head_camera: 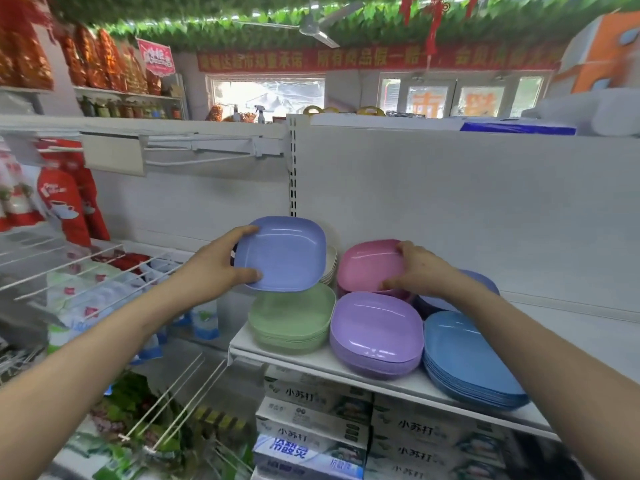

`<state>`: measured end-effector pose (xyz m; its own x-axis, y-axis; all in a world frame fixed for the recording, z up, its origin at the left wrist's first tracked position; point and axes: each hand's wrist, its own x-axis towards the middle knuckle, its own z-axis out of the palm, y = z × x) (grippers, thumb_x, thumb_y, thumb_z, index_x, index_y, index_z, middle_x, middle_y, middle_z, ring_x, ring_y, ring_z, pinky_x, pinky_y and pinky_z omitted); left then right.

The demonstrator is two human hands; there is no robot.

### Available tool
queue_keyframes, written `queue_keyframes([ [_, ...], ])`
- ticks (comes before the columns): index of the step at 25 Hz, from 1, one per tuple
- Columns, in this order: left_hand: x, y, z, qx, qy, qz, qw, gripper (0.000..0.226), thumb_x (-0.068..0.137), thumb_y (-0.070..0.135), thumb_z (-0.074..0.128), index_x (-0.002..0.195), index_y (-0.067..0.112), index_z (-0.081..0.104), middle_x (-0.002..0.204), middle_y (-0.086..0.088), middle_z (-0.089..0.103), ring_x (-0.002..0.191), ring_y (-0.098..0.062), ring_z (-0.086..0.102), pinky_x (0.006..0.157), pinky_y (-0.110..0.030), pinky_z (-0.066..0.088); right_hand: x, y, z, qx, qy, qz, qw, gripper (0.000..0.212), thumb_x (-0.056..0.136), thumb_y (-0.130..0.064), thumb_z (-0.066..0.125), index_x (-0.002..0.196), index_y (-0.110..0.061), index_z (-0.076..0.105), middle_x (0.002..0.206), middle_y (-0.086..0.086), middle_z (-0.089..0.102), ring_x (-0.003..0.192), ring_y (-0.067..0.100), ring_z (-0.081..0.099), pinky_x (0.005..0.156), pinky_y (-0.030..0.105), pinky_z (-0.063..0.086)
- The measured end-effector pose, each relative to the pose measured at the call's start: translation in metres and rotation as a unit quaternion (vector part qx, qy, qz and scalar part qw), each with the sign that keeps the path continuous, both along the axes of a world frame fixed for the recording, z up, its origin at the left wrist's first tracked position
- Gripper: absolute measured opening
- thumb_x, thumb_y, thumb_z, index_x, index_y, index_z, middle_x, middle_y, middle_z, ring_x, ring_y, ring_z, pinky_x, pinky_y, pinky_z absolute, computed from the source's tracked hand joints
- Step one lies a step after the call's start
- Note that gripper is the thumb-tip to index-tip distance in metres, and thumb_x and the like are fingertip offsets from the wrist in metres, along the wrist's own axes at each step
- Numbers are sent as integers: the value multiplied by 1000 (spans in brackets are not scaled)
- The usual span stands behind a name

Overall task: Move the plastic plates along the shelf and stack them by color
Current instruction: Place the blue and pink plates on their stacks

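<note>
While the left grip (pixel 221 265) pinches a periwinkle plate (pixel 284 254) by its left edge, thumb on the rim, the plate hangs tilted above the green stack (pixel 292 317) on the shelf (pixel 311 363). The right grip (pixel 419 268) curls round the pink plate (pixel 367 265), hiding its right side. Cream plates (pixel 331 263) peek out behind the lifted one; another periwinkle pile (pixel 485 282) is mostly covered by the right forearm.
</note>
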<state>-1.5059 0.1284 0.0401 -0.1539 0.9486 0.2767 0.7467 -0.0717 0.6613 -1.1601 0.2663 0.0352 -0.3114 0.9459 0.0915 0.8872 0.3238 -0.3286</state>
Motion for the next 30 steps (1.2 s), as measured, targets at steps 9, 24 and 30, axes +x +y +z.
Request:
queue_keyframes([
  [9, -3, 41, -4, 18, -50, -49, 997, 75, 83, 24, 81, 145, 48, 44, 116, 5, 60, 91, -12, 65, 73, -26, 48, -4, 13, -4, -37, -170, 1, 985, 66, 79, -68, 65, 136, -33, 63, 139, 4, 57, 125, 26, 53, 105, 39, 48],
  [24, 53, 54, -5, -12, -1, -233, 972, 79, 80, 32, 80, 150, 38, 44, 128, 4, 55, 105, -18, 59, 84, -26, 43, 35, -137, 12, 176, 97, -239, 950, 41, 92, -47, 65, 130, -32, 62, 97, 1, 58, 91, 21, 59, 78, 34, 41],
  [30, 116, 91, -4, -41, -5, -274, 961, 98, 62, 44, 74, 153, 26, 42, 136, -2, 58, 108, -25, 68, 94, -42, 57, 67, -209, 5, 203, 117, -294, 927, 37, 94, -47, 63, 129, -36, 61, 92, -6, 57, 90, 15, 57, 83, 41, 49],
])
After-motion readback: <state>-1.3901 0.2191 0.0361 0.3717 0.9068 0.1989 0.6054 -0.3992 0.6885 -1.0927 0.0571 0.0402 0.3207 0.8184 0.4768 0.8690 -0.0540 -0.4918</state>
